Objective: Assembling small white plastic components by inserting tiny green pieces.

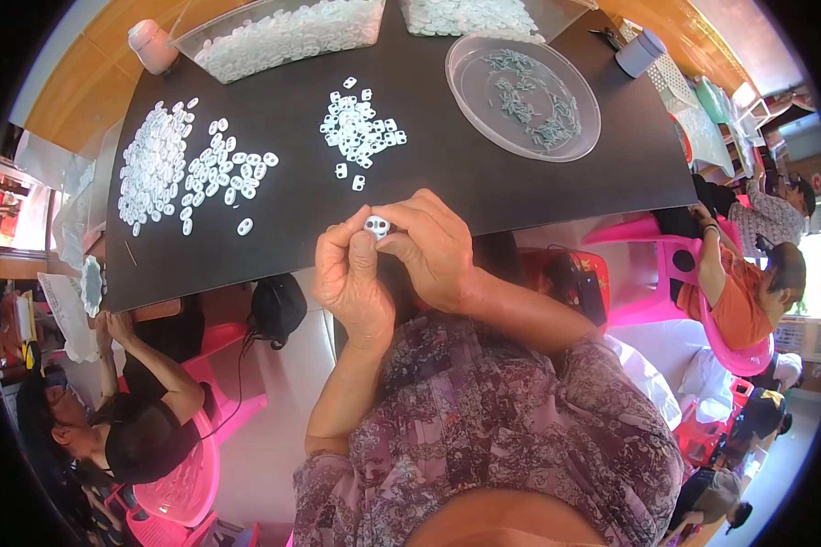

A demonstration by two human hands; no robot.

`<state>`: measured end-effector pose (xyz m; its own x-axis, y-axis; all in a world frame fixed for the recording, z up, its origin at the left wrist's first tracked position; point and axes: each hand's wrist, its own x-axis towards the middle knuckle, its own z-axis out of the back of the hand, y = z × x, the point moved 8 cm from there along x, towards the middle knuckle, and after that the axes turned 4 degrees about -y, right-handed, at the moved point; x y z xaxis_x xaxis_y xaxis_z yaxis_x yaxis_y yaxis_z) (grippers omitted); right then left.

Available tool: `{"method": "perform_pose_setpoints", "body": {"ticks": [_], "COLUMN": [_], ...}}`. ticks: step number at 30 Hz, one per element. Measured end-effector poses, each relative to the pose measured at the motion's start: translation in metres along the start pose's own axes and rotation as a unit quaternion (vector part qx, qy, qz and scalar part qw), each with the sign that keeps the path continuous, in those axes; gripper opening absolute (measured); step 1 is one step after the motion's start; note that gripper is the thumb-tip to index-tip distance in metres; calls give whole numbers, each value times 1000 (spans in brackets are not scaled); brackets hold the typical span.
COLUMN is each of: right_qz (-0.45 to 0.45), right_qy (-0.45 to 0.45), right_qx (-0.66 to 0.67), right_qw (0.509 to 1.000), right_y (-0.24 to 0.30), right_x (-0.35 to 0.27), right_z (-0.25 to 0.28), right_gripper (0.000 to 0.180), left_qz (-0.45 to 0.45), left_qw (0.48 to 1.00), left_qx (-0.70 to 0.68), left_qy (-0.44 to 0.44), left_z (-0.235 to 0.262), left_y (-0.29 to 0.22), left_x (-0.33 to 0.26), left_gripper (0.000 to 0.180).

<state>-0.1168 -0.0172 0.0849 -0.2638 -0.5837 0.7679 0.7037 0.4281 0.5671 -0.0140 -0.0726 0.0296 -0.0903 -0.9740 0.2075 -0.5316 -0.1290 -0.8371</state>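
A small white plastic piece with dark holes [377, 225] is pinched between my fingertips just off the table's near edge. My left hand [353, 273] grips it from the left with thumb and finger. From the right, my right hand [436, 248] closes on the same piece. Beyond my hands lies a loose pile of small white squarish pieces with dark holes [354, 132]. Farther left, white oval pieces with holes form a dense heap [153, 169] and a looser group [217, 169]. My fingers cover parts of the held piece.
The dark table [283, 201] carries a round clear tray [461, 109] with small grey-green pieces. Bins of white parts [287, 41] [470, 16] stand at the back. A pink bottle [153, 47] and a grey-lidded container [640, 53] flank them. People sit on both sides on pink chairs [625, 273].
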Motion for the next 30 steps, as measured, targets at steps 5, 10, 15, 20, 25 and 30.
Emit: {"method": "perform_pose_setpoints", "body": {"ticks": [5,10,15,20,25,30], "right_qz": [4,39,57,61,73,23], "right_qy": [-14,-39,-40,-50,-42,0], "right_qx": [-5,1,-12,-19,-21,-12], "right_qw": [1000,998,998,997,996,1000], "right_y": [0,5,8,5,9,-1], "right_x": [-3,-3,-2,-6,-4,-5], "right_z": [0,1,0,-3,-8,-14], "right_gripper": [27,30,31,30,25,26], "left_qz": [-11,-34,-57,-50,-70,-41], "left_qw": [1000,999,997,997,994,989], "left_qx": [11,17,42,47,79,141], "left_qy": [3,-2,-12,-22,-19,-4], "left_z": [-1,0,-1,1,6,8], "left_y": [0,-1,-3,0,-3,-4], "left_x": [-2,-5,-6,-6,-6,-3], "left_gripper": [19,19,18,18,18,17]}}
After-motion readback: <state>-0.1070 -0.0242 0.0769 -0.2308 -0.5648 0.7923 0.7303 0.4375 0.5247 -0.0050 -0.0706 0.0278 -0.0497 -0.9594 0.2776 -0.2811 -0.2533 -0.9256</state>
